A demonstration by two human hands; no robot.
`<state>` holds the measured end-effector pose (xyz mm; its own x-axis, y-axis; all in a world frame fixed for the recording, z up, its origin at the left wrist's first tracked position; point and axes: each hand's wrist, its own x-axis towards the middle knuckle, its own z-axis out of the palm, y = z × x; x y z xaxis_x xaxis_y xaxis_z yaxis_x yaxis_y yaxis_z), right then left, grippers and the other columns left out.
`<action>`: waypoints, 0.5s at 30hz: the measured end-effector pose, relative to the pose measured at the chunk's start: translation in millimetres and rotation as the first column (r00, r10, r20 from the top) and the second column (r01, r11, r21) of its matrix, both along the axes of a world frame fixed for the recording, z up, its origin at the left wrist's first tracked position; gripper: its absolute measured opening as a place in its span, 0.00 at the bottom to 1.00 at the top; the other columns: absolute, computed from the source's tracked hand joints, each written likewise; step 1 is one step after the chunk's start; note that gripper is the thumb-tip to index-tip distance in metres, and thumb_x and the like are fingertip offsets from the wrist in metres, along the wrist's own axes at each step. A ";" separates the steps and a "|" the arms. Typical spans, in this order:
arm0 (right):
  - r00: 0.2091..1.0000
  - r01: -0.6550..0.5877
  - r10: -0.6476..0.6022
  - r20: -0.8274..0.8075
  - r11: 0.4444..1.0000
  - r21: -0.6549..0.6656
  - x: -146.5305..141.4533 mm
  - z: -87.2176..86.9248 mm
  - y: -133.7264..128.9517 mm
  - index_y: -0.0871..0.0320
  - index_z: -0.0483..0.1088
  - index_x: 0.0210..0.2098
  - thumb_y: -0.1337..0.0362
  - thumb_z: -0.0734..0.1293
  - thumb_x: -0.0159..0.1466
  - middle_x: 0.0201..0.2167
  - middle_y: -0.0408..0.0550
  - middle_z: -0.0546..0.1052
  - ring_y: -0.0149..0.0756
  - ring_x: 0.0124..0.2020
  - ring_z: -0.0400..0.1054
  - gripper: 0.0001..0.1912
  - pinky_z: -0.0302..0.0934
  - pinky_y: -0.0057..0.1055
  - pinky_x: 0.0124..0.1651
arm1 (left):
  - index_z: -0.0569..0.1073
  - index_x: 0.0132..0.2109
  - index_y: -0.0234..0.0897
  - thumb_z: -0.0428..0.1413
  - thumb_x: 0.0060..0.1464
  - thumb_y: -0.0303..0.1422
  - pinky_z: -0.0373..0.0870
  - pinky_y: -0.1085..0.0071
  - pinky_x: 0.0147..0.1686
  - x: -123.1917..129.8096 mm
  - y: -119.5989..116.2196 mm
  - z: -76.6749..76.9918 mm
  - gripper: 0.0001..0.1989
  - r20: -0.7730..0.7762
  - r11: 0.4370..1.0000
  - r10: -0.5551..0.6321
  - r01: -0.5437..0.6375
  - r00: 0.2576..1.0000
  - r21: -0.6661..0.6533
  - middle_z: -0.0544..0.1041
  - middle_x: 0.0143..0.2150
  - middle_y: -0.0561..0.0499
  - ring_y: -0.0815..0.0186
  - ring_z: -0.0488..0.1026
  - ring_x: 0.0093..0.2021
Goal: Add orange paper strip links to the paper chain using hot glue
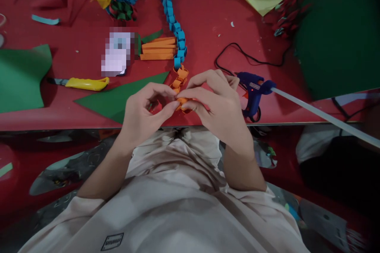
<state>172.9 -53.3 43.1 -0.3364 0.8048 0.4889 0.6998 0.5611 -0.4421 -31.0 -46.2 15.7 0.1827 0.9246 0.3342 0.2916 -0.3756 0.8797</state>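
My left hand [148,106] and my right hand [218,104] meet near the table's front edge, fingers pinched on the orange paper chain [179,78]. Its orange links run up between the hands and join the blue paper chain [173,21], which stretches toward the back. The lowest orange link is partly covered by my fingertips. Orange paper strips [158,49] lie beside the blue links. Right of my right hand stands a blue glue gun [253,89] with a small red light and a long glue stick [320,114] in its rear.
On the red table [204,23] are a yellow cutter [87,84], a phone [118,53] and green paper [22,79]. A large dark green sheet [341,35] fills the right. The glue gun's black cord [246,57] curls behind it. Someone in dark clothing is at the right edge.
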 end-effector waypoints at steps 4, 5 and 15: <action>0.997 0.007 -0.009 -0.073 1.000 -0.023 -0.8 -3.9 -0.8 0.45 0.80 0.48 0.60 0.66 0.73 0.48 0.47 0.76 0.43 0.51 0.69 0.09 0.53 0.47 0.57 | 0.76 0.51 0.38 0.66 0.60 0.38 0.75 0.75 0.36 4.4 -0.5 -4.0 0.15 0.145 0.992 -0.046 0.061 0.988 -0.106 0.82 0.40 0.49 0.68 0.80 0.39; 0.993 0.028 -0.032 -0.111 0.999 -0.035 -1.4 -6.0 -1.8 0.45 0.79 0.49 0.58 0.67 0.72 0.49 0.48 0.75 0.44 0.52 0.69 0.09 0.55 0.48 0.58 | 0.76 0.50 0.38 0.67 0.59 0.38 0.75 0.75 0.35 6.4 -0.8 -5.5 0.16 0.177 0.993 -0.021 0.041 0.984 -0.114 0.81 0.38 0.50 0.68 0.80 0.38; 0.857 0.078 -0.164 -0.489 0.978 -0.191 -19.9 -34.9 -19.8 0.53 0.75 0.40 0.60 0.72 0.67 0.41 0.46 0.75 0.37 0.44 0.71 0.05 0.65 0.37 0.48 | 0.76 0.43 0.39 0.71 0.52 0.45 0.72 0.76 0.29 27.8 -6.6 -28.6 0.19 0.363 0.978 0.182 -0.132 0.914 -0.159 0.80 0.31 0.54 0.72 0.76 0.27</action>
